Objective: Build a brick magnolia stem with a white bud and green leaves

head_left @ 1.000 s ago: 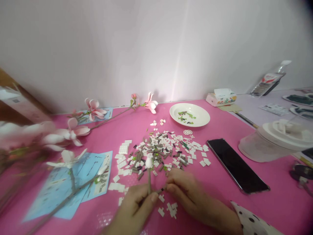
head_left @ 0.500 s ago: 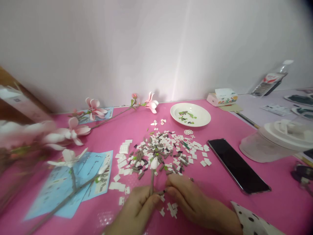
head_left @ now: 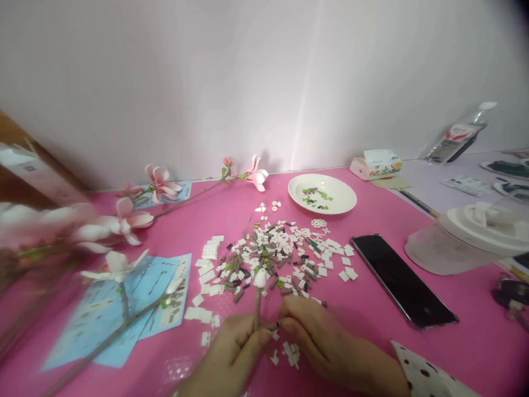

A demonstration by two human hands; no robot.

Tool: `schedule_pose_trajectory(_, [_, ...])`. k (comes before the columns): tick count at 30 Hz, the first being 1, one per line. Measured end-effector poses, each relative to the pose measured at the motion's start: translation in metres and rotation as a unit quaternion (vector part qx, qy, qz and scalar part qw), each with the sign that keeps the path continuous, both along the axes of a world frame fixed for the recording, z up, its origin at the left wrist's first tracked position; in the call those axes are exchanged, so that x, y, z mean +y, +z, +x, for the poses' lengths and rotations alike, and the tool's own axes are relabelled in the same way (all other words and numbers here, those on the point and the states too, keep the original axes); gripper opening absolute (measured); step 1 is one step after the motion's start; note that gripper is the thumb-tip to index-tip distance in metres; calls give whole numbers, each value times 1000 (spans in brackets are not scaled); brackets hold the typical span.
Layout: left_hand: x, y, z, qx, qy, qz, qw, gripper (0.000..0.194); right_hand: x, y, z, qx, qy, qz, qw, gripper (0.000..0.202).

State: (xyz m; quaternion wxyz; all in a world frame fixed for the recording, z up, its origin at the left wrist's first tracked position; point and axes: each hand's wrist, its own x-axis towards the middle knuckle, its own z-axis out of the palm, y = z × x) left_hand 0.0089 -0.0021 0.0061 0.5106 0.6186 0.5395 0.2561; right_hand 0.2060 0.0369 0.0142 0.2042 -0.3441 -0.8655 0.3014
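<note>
My left hand is closed around a grey-brown building-brick branch, which stands upright with a white bud at its top. From its lower part a short side stub reaches to the right. My right hand is closed, thumb and finger pinching the stub's dark end; the rest of what lies inside those fingers is hidden. Just beyond both hands spreads a heap of loose white, brown, black and green bricks. A few white pieces lie between my wrists.
Pink brick flowers and a white-flowered branch lie left, over blue instruction sheets. A white plate holds green pieces. To the right are a phone, a lidded plastic cup and a tissue pack.
Almost nothing differs. Both hands keep their hold on the branch and its stub, with only a very slight shift.
</note>
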Motion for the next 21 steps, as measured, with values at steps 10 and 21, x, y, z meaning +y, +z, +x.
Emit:
schedule_pose_trajectory(10, [0, 5, 1, -50, -16, -12, 999, 37, -2, 1, -1, -17, 4, -12, 1000, 29])
schedule_pose_trajectory(21, [-3, 1, -1, -10, -14, -18, 1000, 41, -2, -3, 0, -3, 13, 57, 998, 28])
